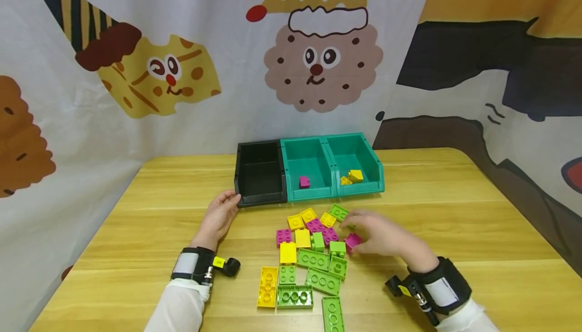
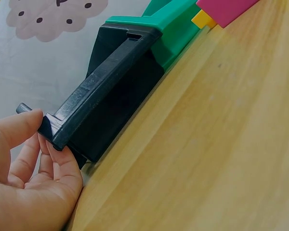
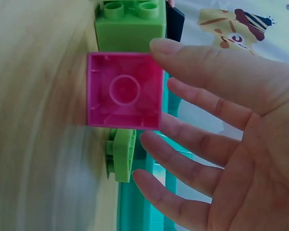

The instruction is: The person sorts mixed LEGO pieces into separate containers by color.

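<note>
My left hand [image 1: 220,219] holds the front left corner of the black bin [image 1: 261,200]; in the left wrist view the thumb lies over the rim and the fingers curl beneath it. On the other side, my right hand [image 1: 379,233] is around a magenta brick [image 1: 352,243] at the right edge of the brick pile. The right wrist view shows this magenta brick [image 3: 124,90] on its side, hollow underside facing the camera. My thumb tip overlaps its corner there, and the other fingers are spread loosely beyond it.
Two teal bins stand right of the black one: the middle bin [image 1: 309,193] contains a magenta brick [image 1: 304,182], the right bin [image 1: 359,188] yellow pieces [image 1: 355,176]. Several green, yellow and magenta bricks lie in front, including a green brick [image 1: 294,296] and a yellow brick [image 1: 268,287].
</note>
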A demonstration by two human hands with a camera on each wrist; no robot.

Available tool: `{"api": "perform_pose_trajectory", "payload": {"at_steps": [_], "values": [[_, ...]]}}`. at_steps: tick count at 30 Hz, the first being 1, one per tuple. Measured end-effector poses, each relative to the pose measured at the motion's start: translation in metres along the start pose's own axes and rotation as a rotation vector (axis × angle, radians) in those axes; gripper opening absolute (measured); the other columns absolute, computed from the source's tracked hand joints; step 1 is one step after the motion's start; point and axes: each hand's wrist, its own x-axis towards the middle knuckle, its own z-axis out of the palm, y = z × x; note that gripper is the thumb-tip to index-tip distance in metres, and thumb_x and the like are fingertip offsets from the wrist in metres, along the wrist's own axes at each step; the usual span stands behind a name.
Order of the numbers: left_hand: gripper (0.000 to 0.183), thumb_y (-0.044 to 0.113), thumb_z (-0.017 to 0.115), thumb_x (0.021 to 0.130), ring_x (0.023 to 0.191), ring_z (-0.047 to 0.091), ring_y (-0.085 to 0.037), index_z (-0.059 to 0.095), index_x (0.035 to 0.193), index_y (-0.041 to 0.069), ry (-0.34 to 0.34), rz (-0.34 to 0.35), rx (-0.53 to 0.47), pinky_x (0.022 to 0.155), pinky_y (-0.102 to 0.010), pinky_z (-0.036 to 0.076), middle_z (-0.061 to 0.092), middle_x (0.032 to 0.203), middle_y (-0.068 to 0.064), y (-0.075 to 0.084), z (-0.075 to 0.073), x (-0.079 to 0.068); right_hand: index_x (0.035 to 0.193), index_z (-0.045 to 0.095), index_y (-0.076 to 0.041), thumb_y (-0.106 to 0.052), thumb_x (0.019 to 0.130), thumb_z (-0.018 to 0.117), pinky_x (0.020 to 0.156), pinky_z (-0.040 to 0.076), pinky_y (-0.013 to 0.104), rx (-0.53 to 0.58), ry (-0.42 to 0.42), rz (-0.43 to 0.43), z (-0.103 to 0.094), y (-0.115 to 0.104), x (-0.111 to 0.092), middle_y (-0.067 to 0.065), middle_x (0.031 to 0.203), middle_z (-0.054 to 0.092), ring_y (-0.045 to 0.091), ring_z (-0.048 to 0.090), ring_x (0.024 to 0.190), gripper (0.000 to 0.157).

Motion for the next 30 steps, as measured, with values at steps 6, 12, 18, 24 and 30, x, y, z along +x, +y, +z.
{"api": "perform_pose_trajectory", "payload": {"at_steps": [6,12,18,24,30], "values": [[0.023,0.0,0.05,0.095,0.071,0.045,-0.006,0.058,0.085,0.019,0.01,-0.006,0.002,0.069,-0.017,0.04,0.05,0.081,0.008,0.001,0.0,0.0,0.105,0.067,-0.009,-0.014,0.072,0.08,0.07,0.047,0.024,0.037,-0.056,-0.012,0.004,0.0,0.003,-0.001,0.1,0.065,0.008,0.051,0.08,0.036],[0.021,0.001,0.051,0.096,0.071,0.045,-0.006,0.057,0.086,0.019,0.008,0.0,0.015,0.07,-0.018,0.04,0.049,0.082,0.008,0.002,0.0,-0.001,0.101,0.067,-0.012,-0.019,0.073,0.081,0.075,0.049,0.028,0.018,-0.108,0.036,0.008,-0.002,0.006,0.002,0.104,0.066,0.011,0.055,0.088,0.031],[0.019,0.002,0.051,0.096,0.072,0.045,-0.005,0.056,0.087,0.019,0.002,-0.005,0.011,0.071,-0.017,0.04,0.049,0.083,0.008,0.003,0.001,-0.002,0.099,0.067,-0.012,-0.02,0.073,0.081,0.076,0.048,0.03,0.024,-0.12,0.088,0.01,-0.004,0.007,0.001,0.103,0.065,0.012,0.054,0.088,0.031],[0.02,0.002,0.051,0.096,0.073,0.045,-0.007,0.057,0.087,0.018,0.008,-0.011,0.021,0.071,-0.018,0.04,0.049,0.083,0.007,0.003,0.001,-0.001,0.099,0.067,-0.012,-0.016,0.073,0.081,0.077,0.049,0.031,0.013,-0.118,0.099,0.011,-0.005,0.007,0.0,0.102,0.064,0.012,0.054,0.088,0.029],[0.019,0.001,0.051,0.095,0.075,0.044,-0.007,0.056,0.089,0.018,0.01,-0.013,0.033,0.072,-0.017,0.04,0.048,0.085,0.007,0.003,0.001,-0.001,0.098,0.067,-0.012,-0.012,0.073,0.08,0.076,0.049,0.031,0.008,-0.113,0.095,0.012,-0.004,0.007,0.0,0.1,0.064,0.012,0.054,0.087,0.028]]}}
